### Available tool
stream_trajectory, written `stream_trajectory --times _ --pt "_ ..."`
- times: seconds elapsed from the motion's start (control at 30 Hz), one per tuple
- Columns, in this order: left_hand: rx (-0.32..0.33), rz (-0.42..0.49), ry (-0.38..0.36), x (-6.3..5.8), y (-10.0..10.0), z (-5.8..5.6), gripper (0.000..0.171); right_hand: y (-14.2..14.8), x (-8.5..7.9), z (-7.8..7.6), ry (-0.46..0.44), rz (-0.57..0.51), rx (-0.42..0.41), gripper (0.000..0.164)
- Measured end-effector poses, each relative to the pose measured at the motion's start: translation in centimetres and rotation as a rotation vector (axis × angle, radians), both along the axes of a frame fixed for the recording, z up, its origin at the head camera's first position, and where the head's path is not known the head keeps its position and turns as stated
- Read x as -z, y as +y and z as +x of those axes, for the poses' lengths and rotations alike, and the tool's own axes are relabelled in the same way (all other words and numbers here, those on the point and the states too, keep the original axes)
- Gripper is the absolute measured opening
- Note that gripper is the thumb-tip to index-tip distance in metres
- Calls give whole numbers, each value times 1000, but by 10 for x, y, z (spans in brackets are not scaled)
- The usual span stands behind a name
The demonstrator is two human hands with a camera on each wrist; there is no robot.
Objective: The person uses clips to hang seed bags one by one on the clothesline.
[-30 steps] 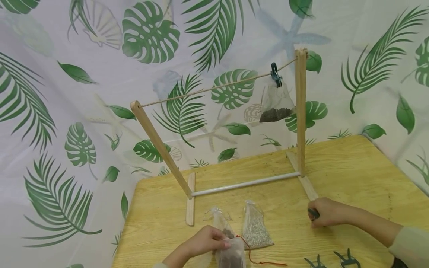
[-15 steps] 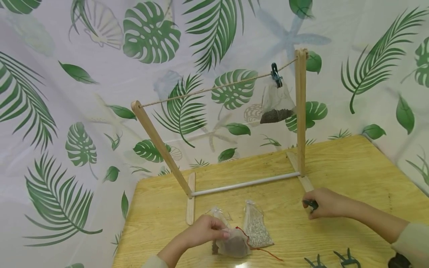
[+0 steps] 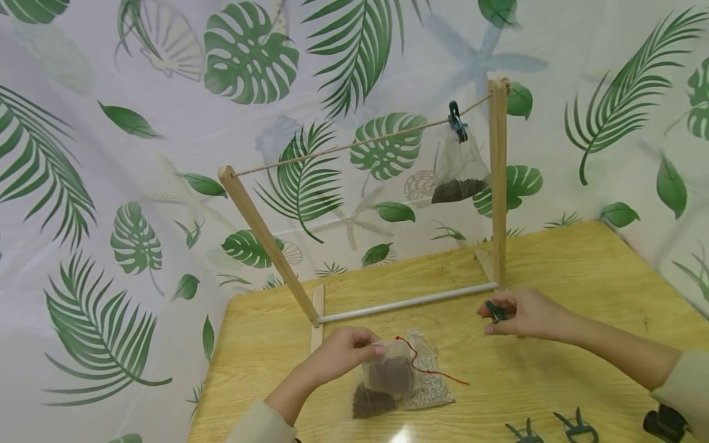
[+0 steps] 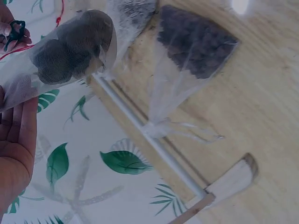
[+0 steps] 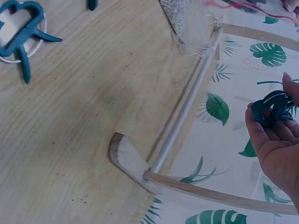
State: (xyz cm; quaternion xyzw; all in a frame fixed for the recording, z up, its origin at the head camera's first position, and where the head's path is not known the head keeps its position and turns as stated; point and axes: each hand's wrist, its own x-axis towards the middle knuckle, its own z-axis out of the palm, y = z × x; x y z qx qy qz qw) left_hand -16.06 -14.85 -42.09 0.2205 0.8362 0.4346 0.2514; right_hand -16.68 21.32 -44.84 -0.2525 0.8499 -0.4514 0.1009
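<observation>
My left hand [image 3: 344, 352] pinches the top of a mesh drawstring bag [image 3: 391, 374] with dark lumps inside and a red cord trailing right. The bag is raised above the table; the left wrist view shows its rounded dark contents [image 4: 74, 49]. Below it lie a sheer bag of dark pieces [image 3: 372, 401] and a sheer bag of pale grey bits [image 3: 429, 387], both partly covered in the head view. Near the frame's right foot, my right hand [image 3: 526, 315] holds a dark green spring clip [image 5: 272, 109] between thumb and fingers, above the table.
A wooden frame with a left post [image 3: 268, 243], right post [image 3: 498, 184] and white bottom bar [image 3: 410, 303] stands behind. From its rope [image 3: 338, 148], a clip [image 3: 456, 120] hangs a bag of dark grains [image 3: 458, 178]. Two more clips [image 3: 577, 426] lie front right, near a black object [image 3: 663, 424].
My left hand has lifted the red-corded bag up and forward, uncovering the dark-filled bag's lower end. My right hand has moved up and left with the clip.
</observation>
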Motion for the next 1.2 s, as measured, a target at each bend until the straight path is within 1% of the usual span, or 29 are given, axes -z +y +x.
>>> stream_trajectory --times 0.1,0.2,0.33,0.43,0.53,0.67,0.77,0.83,0.9,0.93,1.03,1.1,1.2 --pt "-38 12 30 -8 4 -6 22 -1 -9 -1 7 -6 20 30" --pt "-79 30 86 -17 9 -13 23 -2 -19 -2 18 -7 36 29" --pt "-122 79 138 -29 15 -22 23 -4 -33 -4 13 -10 49 30" --pt "-141 134 155 -39 21 -29 22 -7 -44 -6 16 -15 75 28" --pt "-169 163 151 -46 28 -35 21 -9 -56 -8 48 -16 98 28" --pt "-186 181 172 -54 36 -39 19 -15 -73 -12 108 -30 93 22" --pt "-176 186 235 -62 41 -43 18 -21 -86 -15 154 -40 85 14" --pt "-170 195 264 -68 45 -46 18 -24 -96 -16 184 -43 93 12" --pt "-180 215 281 -74 49 -50 20 -27 -104 -17 201 -41 115 11" --pt "-193 228 281 -78 51 -52 20 -28 -107 -18 207 -46 127 11" --pt "-249 278 308 -87 57 -57 21 -32 -114 -19 183 -64 153 11" --pt "-293 331 321 -93 61 -61 21 -34 -117 -19 155 -81 162 12" --pt "-336 415 352 -99 67 -65 19 -37 -121 -19 138 -104 160 13"
